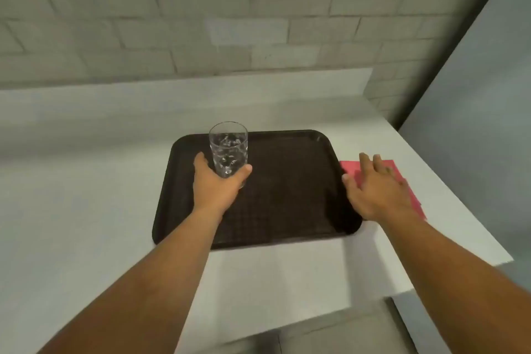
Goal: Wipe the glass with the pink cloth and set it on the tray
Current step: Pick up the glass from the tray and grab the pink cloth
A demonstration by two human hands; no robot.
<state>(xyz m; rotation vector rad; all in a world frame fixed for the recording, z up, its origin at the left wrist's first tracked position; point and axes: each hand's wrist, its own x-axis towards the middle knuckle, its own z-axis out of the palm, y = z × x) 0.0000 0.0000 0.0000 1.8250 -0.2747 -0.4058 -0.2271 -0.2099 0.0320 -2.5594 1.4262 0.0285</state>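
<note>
A: Left hand [216, 181] wrapped low round the glass [228, 149], upright over the tray's [287, 181] far-left corner. Could tip if bumped.

B: Right hand [379, 190] flat, fingers spread on the cloth [415, 198] beside the tray, gripping nothing. Might snag the rim.

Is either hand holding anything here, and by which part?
The left hand grips the glass around its lower part, over the tray. The right hand lies open on the pink cloth, gripping nothing.
</note>
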